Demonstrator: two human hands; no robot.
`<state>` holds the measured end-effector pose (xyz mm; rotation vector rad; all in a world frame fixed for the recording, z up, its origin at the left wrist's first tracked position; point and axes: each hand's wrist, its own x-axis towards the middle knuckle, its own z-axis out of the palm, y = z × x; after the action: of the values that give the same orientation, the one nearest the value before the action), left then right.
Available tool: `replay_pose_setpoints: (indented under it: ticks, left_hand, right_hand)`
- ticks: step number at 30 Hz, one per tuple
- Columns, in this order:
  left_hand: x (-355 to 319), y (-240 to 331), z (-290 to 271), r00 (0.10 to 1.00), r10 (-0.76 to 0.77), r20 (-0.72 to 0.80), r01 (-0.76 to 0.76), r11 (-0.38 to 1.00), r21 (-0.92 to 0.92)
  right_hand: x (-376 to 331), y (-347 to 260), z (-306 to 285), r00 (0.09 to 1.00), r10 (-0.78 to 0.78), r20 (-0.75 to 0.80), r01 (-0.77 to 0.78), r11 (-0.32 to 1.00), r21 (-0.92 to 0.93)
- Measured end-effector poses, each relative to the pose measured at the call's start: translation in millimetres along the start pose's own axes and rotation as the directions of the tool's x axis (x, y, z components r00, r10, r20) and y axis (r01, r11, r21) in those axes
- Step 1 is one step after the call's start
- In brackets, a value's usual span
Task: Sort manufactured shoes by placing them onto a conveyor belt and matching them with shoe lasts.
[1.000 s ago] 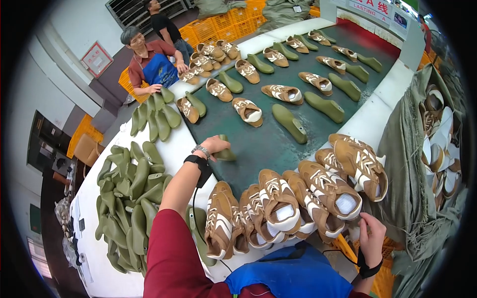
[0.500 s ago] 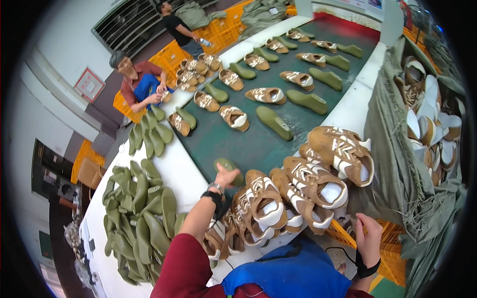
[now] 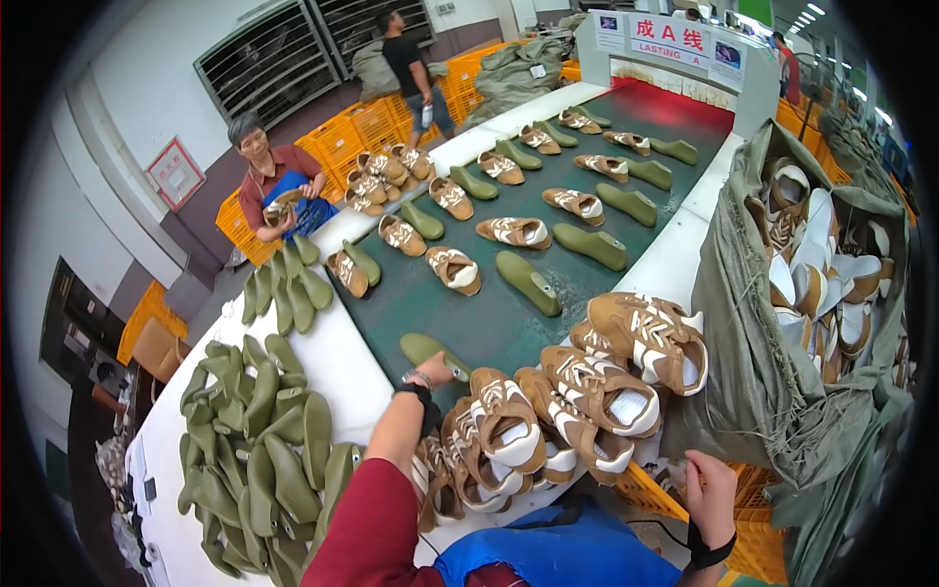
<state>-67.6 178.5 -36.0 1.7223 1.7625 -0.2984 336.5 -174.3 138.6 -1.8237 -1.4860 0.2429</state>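
My left hand (image 3: 433, 370) grips the heel end of a green shoe last (image 3: 430, 352) at the near end of the dark green belt (image 3: 391, 303). Brown sneakers with white trim (image 3: 504, 421) are heaped just right of that wrist, along the near edge. At the lower right, my right hand (image 3: 712, 494) has its fingers curled, with nothing visible in them. It hovers beside an orange crate (image 3: 650, 489), below the stacked sneakers (image 3: 650, 342). Further up the belt, sneakers (image 3: 453, 270) and green lasts (image 3: 528, 284) lie in rows.
On the white tabletop (image 3: 357, 391) at left lies a large pile of green lasts (image 3: 259, 440). A grey-green sack (image 3: 753, 323) full of sneakers stands at right. Across the belt, a person in a blue apron (image 3: 279, 186) holds a sneaker. Another person in black (image 3: 406, 73) walks behind.
My left hand has brought the last down flat onto the belt and now holds it nearer the heel end. The view has tilted up. The person in black has moved right.
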Motion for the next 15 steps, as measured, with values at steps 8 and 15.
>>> replay_pose_setpoints:
  ticks: [8,15]
  left_hand:
    - [-209.0,-15.9,-91.5,0.864,0.327,-0.382,-0.383,0.920,-0.079]
    - [-340.4,-88.9,49.0,0.968,0.247,-0.040,-0.245,0.968,0.051]
  right_hand:
    - [39.2,-14.8,23.0,0.982,-0.114,0.152,0.100,0.990,0.095]
    - [60.2,-10.7,42.4,0.949,-0.236,0.210,0.217,0.970,0.111]
